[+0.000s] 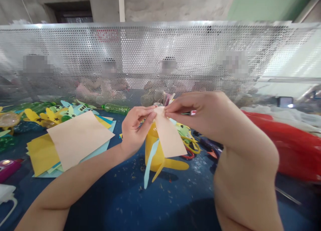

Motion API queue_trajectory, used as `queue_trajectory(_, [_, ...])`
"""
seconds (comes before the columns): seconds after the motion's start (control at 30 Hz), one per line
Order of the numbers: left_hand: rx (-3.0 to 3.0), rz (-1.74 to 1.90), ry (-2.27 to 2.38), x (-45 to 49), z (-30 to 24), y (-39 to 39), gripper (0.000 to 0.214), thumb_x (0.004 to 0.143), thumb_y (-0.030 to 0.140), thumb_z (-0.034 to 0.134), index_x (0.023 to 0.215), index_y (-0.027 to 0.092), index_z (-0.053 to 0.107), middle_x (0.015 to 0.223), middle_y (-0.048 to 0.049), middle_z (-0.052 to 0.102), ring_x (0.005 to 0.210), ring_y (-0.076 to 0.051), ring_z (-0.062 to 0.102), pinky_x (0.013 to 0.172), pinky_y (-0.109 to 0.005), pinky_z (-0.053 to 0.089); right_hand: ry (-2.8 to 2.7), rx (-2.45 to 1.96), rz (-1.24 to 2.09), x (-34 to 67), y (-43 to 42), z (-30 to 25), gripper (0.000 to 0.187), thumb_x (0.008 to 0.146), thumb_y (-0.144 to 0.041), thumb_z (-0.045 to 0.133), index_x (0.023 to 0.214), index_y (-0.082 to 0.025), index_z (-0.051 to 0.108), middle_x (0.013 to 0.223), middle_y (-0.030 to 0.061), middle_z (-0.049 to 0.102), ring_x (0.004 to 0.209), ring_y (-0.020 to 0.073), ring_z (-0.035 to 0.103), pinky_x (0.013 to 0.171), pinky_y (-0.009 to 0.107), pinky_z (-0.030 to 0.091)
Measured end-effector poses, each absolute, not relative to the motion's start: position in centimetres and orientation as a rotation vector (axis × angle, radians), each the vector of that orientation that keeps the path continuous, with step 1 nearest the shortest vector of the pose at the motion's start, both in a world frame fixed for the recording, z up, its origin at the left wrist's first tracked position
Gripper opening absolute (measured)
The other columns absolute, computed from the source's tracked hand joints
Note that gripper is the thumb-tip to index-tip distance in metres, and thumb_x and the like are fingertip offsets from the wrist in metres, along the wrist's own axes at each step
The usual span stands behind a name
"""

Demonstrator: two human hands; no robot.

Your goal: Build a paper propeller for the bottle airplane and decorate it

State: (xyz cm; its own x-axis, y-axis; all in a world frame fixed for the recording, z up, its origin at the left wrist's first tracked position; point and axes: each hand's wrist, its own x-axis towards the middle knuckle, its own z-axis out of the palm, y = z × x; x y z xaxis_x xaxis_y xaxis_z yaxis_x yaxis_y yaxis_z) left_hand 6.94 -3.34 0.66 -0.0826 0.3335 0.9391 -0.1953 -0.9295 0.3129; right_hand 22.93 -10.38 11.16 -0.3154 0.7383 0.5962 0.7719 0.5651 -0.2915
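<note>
Both my hands meet above the blue table [130, 197], pinching the top of a peach paper strip [169, 135] that hangs down. My left hand [136, 129] grips the strip's upper left edge with fingers closed. My right hand [198, 112] pinches its upper right corner, fingers pressed together. Behind the strip stands a yellow plastic bottle piece [155, 154] with cut strips splayed at its base, and a light blue strip [149, 164] hangs beside it.
A stack of coloured paper sheets [75, 139], peach on top, lies at the left. Yellow cut-outs and green bottles [115, 108] sit behind. Scissors and scraps [193, 145] lie to the right, red fabric [296, 147] beyond. A perforated metal screen [160, 57] separates other people.
</note>
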Motion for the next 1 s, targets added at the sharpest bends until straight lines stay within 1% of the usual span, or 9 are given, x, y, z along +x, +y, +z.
queue_trajectory(0.13, [1.802,2.112,0.161,7.3,0.7,-3.7,0.008,0.091,0.015,0.062,0.090,0.022,0.064,0.096,-0.0010,0.067,0.099,-0.017,0.070,0.089,-0.035,0.058,-2.094,-1.201,-0.057,22.8,-10.4,11.2,0.014,0.080,-0.028,0.064,0.068,-0.027,0.072,0.077,0.0003,0.073,0.075,0.0221,0.067,0.069,0.036,0.048])
queue_trajectory(0.27, [1.728,2.124,0.193,7.7,0.8,-3.9,0.003,0.090,0.021,0.066,0.087,0.021,0.064,0.093,-0.0011,0.067,0.096,-0.016,0.070,0.088,-0.035,0.058,-2.092,-1.201,-0.057,22.9,-10.4,11.3,0.014,0.078,-0.027,0.064,0.066,-0.027,0.071,0.075,-0.0003,0.074,0.073,0.0216,0.068,0.068,0.036,0.049])
queue_trajectory(0.43, [1.667,2.088,0.188,7.9,0.8,-3.7,0.005,0.088,0.024,0.068,0.087,0.022,0.064,0.091,-0.0009,0.067,0.094,-0.015,0.070,0.088,-0.034,0.058,-2.080,-1.228,-0.009,23.1,-10.2,11.4,0.013,0.078,-0.029,0.066,0.066,-0.025,0.072,0.072,0.0004,0.073,0.070,0.0206,0.067,0.067,0.035,0.049])
queue_trajectory(0.57, [1.694,2.057,0.150,7.6,1.0,-3.3,0.005,0.088,0.024,0.068,0.088,0.021,0.064,0.092,-0.0011,0.067,0.096,-0.015,0.070,0.087,-0.033,0.058,-2.045,-1.211,0.103,23.2,-9.9,11.3,0.011,0.079,-0.029,0.067,0.071,-0.024,0.073,0.074,0.0017,0.073,0.074,0.0213,0.068,0.068,0.034,0.051])
queue_trajectory(0.7, [1.743,2.034,0.206,7.0,1.3,-3.2,0.009,0.088,0.027,0.068,0.086,0.021,0.062,0.095,-0.0022,0.067,0.095,-0.015,0.069,0.085,-0.031,0.057,-2.032,-1.193,0.148,23.1,-9.4,11.0,0.011,0.079,-0.031,0.067,0.073,-0.024,0.073,0.076,0.0023,0.074,0.076,0.0224,0.068,0.069,0.035,0.052])
queue_trajectory(0.8, [1.787,1.973,0.203,6.7,1.5,-3.2,0.010,0.090,0.028,0.066,0.087,0.021,0.060,0.104,-0.0047,0.068,0.102,-0.016,0.067,0.087,-0.031,0.056,-2.037,-1.193,0.117,23.0,-9.2,10.9,0.010,0.079,-0.030,0.067,0.073,-0.025,0.072,0.077,0.0018,0.074,0.077,0.0224,0.069,0.070,0.035,0.052])
queue_trajectory(0.9, [1.827,1.872,0.190,6.5,1.7,-3.2,0.011,0.093,0.030,0.062,0.088,0.022,0.056,0.113,-0.0064,0.068,0.115,-0.019,0.063,0.094,-0.036,0.054,-2.056,-1.199,0.083,23.0,-9.2,11.0,0.011,0.080,-0.030,0.066,0.073,-0.025,0.073,0.078,0.0012,0.074,0.077,0.0222,0.069,0.071,0.035,0.052])
queue_trajectory(1.0, [1.858,1.782,0.174,6.4,1.9,-3.1,0.011,0.094,0.031,0.060,0.090,0.023,0.053,0.109,-0.0051,0.070,0.116,-0.020,0.064,0.091,-0.038,0.055,-2.059,-1.204,0.072,23.2,-9.2,11.2,0.011,0.079,-0.031,0.067,0.071,-0.026,0.073,0.076,0.0010,0.075,0.076,0.0223,0.069,0.070,0.035,0.052])
